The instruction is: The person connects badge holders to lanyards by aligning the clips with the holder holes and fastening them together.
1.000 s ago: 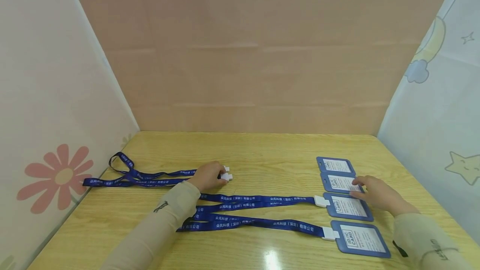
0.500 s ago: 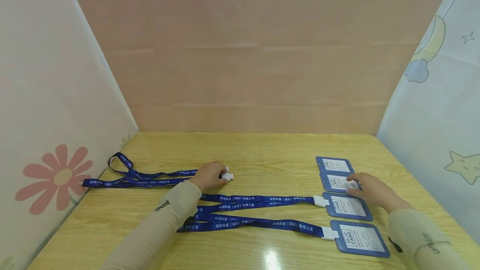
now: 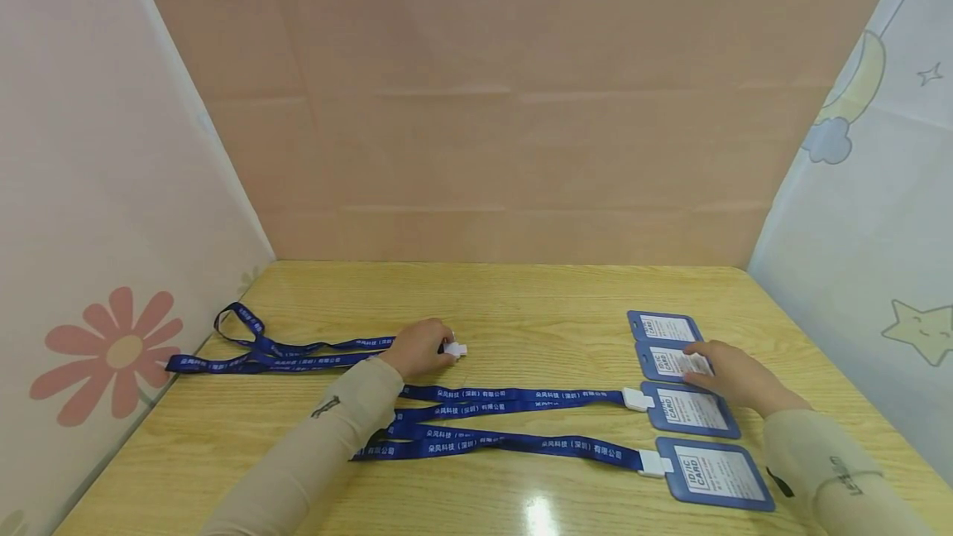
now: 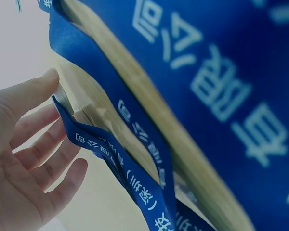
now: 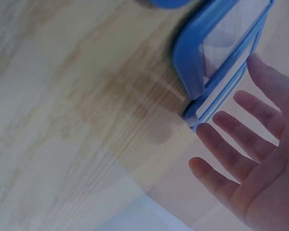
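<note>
My left hand (image 3: 420, 347) pinches the white plastic clip (image 3: 456, 349) of a dark blue lanyard (image 3: 320, 361) with white lettering. In the left wrist view the thumb presses on that clip while the other fingers (image 4: 62, 154) are loosely bent. My right hand (image 3: 733, 375) reaches over the right part of the second blue ID card holder (image 3: 661, 361) from the back. Its thumb and index finger are spread over the holder's card. In the right wrist view the fingers (image 5: 226, 151) are extended and apart, with the thumb at a holder's edge.
Another blue card holder (image 3: 668, 327) lies behind. Nearer me, two holders (image 3: 696, 410) are joined by white clips (image 3: 639, 399) to blue lanyards (image 3: 521, 445). A second lanyard (image 3: 350, 345) lies behind the gripped one. Cloth walls (image 3: 506, 147) enclose the wooden table (image 3: 551, 296).
My right hand has moved left, farther over the second card holder. My left hand keeps its pinch, and the clip has shifted slightly right.
</note>
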`<state>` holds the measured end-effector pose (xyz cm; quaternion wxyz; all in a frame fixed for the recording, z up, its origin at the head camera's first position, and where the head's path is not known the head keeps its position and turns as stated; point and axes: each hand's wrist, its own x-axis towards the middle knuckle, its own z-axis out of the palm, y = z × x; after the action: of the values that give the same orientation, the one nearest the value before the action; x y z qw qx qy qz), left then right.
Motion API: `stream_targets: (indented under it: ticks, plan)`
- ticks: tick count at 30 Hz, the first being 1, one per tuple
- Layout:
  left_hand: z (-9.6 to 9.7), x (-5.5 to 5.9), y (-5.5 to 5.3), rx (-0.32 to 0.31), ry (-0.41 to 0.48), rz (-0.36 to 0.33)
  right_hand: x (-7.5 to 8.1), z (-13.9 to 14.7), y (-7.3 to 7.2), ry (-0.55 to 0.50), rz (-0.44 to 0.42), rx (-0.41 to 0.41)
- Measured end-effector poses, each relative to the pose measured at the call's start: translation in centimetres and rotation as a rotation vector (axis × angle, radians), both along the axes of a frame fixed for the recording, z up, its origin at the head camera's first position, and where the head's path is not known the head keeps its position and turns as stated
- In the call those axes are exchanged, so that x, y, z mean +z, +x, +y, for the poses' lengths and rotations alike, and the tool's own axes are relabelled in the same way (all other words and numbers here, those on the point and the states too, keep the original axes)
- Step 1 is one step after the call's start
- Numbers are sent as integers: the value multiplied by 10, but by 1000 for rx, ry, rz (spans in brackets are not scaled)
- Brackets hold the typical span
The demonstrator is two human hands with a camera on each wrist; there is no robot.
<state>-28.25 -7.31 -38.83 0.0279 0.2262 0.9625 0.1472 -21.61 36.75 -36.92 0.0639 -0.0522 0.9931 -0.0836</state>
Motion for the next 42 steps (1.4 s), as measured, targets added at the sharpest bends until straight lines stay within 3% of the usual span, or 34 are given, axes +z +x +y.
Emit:
stream_targets:
  ticks: [9,18,42]
  plan:
    - [2,-2,-1,2,7,-18,-2,0,-3,11,-27,-38]
    - [2,-3,-1,-16,13,8,-5,1,-3,9,-47,-43]
    - [4,-6,-2,-14,-11,12,-10,1,-5,27,-28,-39]
